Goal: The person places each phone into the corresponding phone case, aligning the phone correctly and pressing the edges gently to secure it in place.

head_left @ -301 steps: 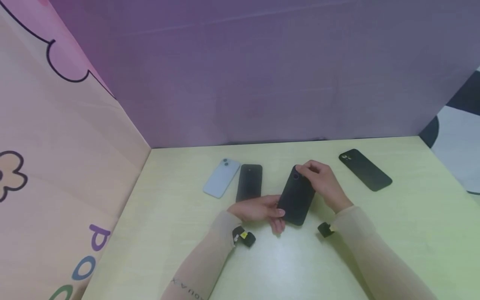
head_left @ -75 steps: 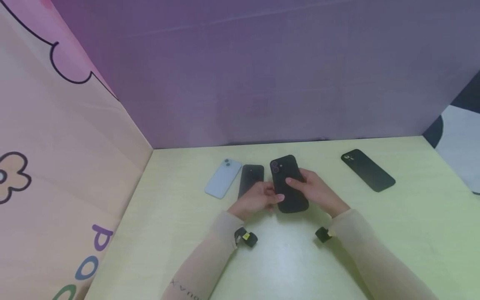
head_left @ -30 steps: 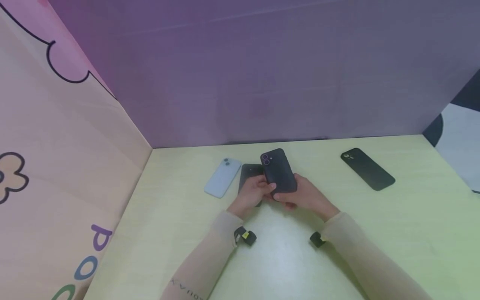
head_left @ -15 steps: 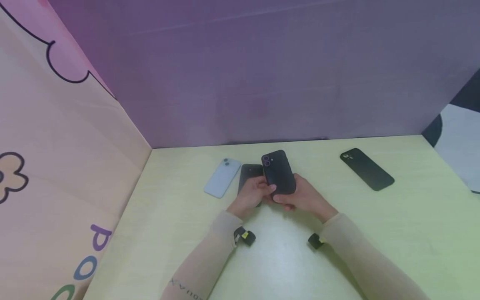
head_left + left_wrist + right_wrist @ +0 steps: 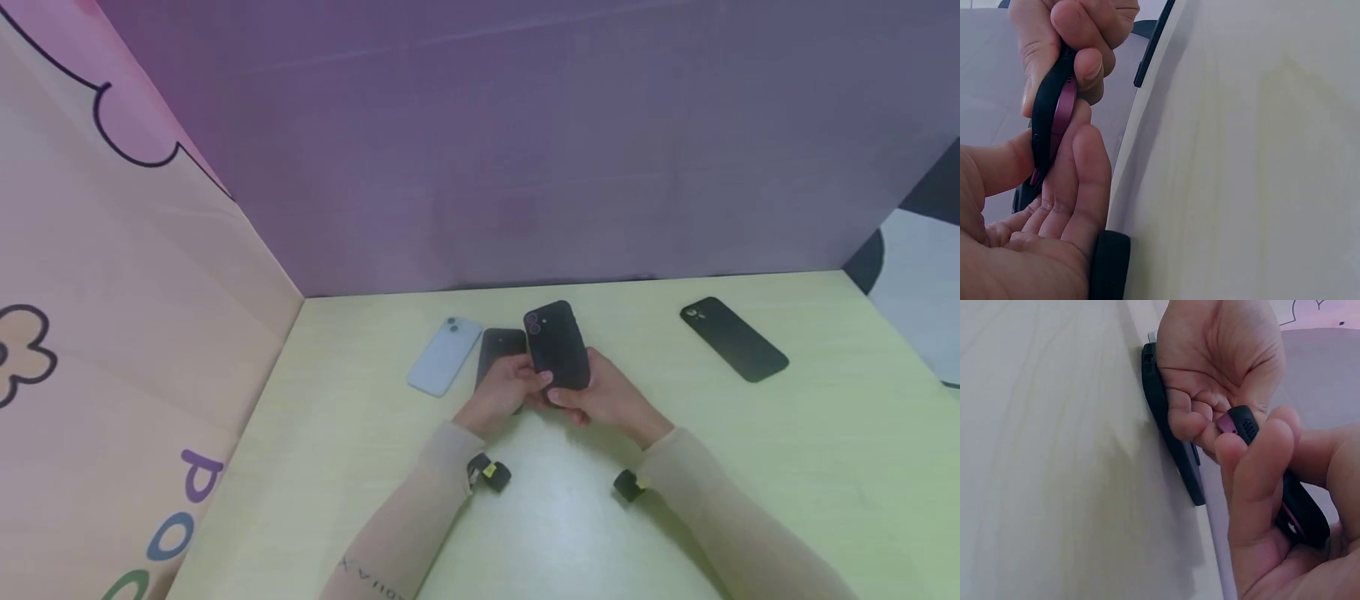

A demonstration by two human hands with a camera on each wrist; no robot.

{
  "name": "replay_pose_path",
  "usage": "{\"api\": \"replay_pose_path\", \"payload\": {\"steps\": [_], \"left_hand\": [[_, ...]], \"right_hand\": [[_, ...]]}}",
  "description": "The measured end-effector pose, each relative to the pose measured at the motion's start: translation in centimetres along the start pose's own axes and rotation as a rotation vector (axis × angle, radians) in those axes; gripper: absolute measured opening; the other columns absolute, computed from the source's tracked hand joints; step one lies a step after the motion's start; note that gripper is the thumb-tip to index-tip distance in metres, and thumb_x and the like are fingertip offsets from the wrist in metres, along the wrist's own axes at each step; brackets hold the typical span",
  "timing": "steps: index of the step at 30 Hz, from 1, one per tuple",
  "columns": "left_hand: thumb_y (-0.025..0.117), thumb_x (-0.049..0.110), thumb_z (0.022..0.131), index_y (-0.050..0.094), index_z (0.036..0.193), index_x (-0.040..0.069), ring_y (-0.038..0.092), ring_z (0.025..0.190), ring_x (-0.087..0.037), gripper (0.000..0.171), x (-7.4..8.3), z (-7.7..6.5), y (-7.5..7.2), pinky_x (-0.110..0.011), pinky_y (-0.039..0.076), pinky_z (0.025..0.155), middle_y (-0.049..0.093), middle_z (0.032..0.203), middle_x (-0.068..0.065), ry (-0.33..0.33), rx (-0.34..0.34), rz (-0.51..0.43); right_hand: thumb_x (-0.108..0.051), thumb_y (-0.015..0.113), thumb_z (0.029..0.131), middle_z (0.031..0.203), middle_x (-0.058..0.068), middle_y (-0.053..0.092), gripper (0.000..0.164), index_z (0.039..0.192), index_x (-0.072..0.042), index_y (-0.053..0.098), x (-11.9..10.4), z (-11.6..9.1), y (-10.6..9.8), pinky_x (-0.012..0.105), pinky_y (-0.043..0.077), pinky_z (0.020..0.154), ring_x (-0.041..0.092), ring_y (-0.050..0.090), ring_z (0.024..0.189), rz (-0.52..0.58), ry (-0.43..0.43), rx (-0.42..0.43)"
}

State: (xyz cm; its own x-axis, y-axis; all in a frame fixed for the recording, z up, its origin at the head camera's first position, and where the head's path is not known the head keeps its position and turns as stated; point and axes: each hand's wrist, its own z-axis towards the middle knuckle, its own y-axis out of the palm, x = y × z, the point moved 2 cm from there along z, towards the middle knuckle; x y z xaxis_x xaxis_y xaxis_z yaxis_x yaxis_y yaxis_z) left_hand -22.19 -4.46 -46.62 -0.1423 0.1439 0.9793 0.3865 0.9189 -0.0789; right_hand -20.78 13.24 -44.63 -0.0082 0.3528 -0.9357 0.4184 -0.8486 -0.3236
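Both hands hold one phone in a black case (image 5: pixel 558 346) over the table, camera side facing up. My left hand (image 5: pixel 501 390) pinches its lower left edge, thumb on the back. On the lower right, my right hand (image 5: pixel 611 396) grips it with the thumb across the back corner. The left wrist view shows the phone's pink side (image 5: pixel 1065 109) bulging out from the black case edge (image 5: pixel 1042 119). A pink corner (image 5: pixel 1227 422) also shows at the case's end in the right wrist view. Partly behind my left hand lies another black phone-shaped piece (image 5: pixel 498 346).
A pale blue phone (image 5: pixel 444 356) lies to the left. Farther right lies a black phone or case (image 5: pixel 735 339) with a camera cutout. The pale table (image 5: pixel 555 533) meets a purple backdrop (image 5: pixel 525 167) behind and a printed panel (image 5: pixel 112 333) at left.
Since ten seconds ago the cased phone has shifted left and turned, and my right hand has moved from its top to its lower right. Over the last second it has barely moved.
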Motion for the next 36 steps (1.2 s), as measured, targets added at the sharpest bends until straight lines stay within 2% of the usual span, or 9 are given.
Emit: {"api": "replay_pose_path", "payload": {"steps": [4,9,18,29,36], "left_hand": [[0.065,0.015,0.099,0.066,0.121,-0.001,0.072,0.077,-0.013,0.027,-0.04,0.06,-0.09,-0.029,0.060,0.083,0.077,0.106,-0.019,-0.003,0.012,-0.001],[0.066,0.016,0.099,0.067,0.121,0.000,0.070,0.085,-0.012,0.028,-0.03,0.17,-0.03,-0.026,0.058,0.085,0.077,0.109,-0.016,0.000,0.026,0.015],[0.065,0.015,0.099,0.067,0.121,-0.001,0.070,0.086,-0.013,0.027,-0.06,0.14,0.09,-0.027,0.058,0.086,0.077,0.108,-0.016,-0.005,0.020,0.014],[0.064,0.013,0.100,0.067,0.117,-0.004,0.070,0.071,-0.012,0.024,-0.07,0.05,0.10,-0.027,0.061,0.077,0.076,0.100,-0.021,0.017,-0.002,0.015],[0.065,0.016,0.100,0.067,0.118,-0.002,0.068,0.074,-0.012,0.025,-0.10,0.12,0.14,-0.024,0.056,0.077,0.077,0.099,-0.018,0.010,0.009,0.044]], "right_hand": [[-0.016,0.080,0.088,0.061,0.007,0.063,0.034,0.108,0.004,0.061,0.38,0.22,-0.07,0.036,0.058,0.050,0.018,0.060,0.050,0.003,-0.015,-0.008],[-0.021,0.085,0.084,0.068,0.009,0.069,0.042,0.111,0.002,0.063,0.56,0.26,-0.05,0.037,0.061,0.057,0.019,0.066,0.056,0.006,-0.015,0.004],[-0.018,0.086,0.082,0.068,0.009,0.066,0.061,0.125,0.004,0.050,0.52,0.07,0.12,0.036,0.059,0.054,0.019,0.063,0.053,0.024,0.037,0.026],[-0.013,0.080,0.087,0.070,0.010,0.066,0.048,0.121,0.005,0.051,0.52,0.07,0.47,0.036,0.059,0.052,0.017,0.061,0.052,0.035,0.058,0.074],[-0.011,0.075,0.090,0.084,0.016,0.067,0.053,0.129,0.007,0.044,0.67,0.04,0.47,0.035,0.059,0.052,0.017,0.062,0.054,0.044,0.052,0.110]]}}
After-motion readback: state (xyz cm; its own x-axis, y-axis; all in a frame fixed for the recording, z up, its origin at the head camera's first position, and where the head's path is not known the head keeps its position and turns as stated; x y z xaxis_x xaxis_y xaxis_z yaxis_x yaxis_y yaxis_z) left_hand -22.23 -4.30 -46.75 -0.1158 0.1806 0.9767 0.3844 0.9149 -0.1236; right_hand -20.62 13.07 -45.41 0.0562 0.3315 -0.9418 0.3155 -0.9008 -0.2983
